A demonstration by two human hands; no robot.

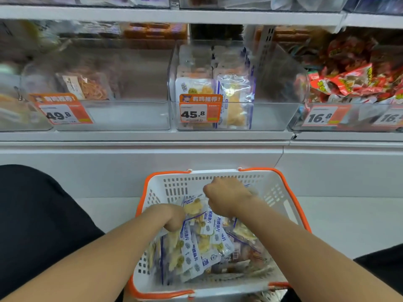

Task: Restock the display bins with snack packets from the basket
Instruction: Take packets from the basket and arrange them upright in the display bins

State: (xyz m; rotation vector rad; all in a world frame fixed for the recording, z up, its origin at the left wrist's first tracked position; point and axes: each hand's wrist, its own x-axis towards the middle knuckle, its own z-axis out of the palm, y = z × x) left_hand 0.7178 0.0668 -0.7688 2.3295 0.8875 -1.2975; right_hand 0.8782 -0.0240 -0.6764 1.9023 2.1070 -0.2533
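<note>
A white basket with an orange rim stands on the floor below the shelf, filled with several clear snack packets with blue and white labels. Both my hands are down inside it. My left hand is curled around packets at the basket's left side. My right hand is curled near the basket's far wall, fingers down among the packets; what it holds is hidden. Above, a clear display bin with a 45.8 price tag holds the same packets standing in rows on its left side.
A bin tagged 49.8 on the left holds a few packets of a brown snack. At the right, a bin tagged 16.8 is heaped with red packets. A white shelf ledge runs between bins and basket. My dark-clothed knee is at left.
</note>
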